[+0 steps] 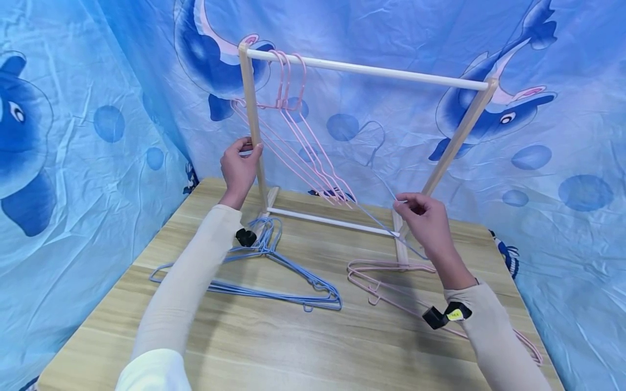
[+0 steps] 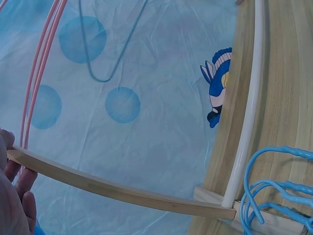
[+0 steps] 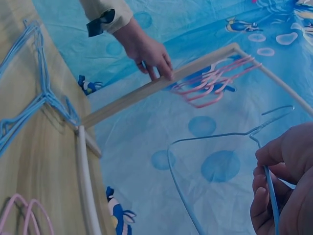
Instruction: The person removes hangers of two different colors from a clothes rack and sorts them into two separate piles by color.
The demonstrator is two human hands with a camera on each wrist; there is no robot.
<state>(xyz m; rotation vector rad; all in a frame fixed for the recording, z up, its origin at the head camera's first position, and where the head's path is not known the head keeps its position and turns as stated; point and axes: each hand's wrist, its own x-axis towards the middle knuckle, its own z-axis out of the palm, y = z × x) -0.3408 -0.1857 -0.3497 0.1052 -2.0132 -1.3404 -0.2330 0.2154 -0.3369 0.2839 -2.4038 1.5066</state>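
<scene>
My left hand [image 1: 240,169] grips the left wooden post [image 1: 251,106] of a small clothes rack, about halfway up; in the right wrist view that hand [image 3: 149,56] has its thumb and fingers at the post. My right hand [image 1: 426,222] pinches a blue clothes hanger [image 3: 210,136] by one sloping arm, in front of the right post [image 1: 459,136]. The hanger's hook points up, below the rack's white top rail [image 1: 371,68]. Several pink hangers [image 1: 282,103] hang from that rail near its left end.
Several blue hangers [image 1: 293,296] lie stacked on the wooden table [image 1: 274,347] under my left forearm. Pink hangers [image 1: 376,263] lie at the right, partly hidden by my right arm. A white lower bar [image 1: 332,221] joins the rack's feet. A blue dolphin-print cloth [image 1: 337,32] surrounds the table.
</scene>
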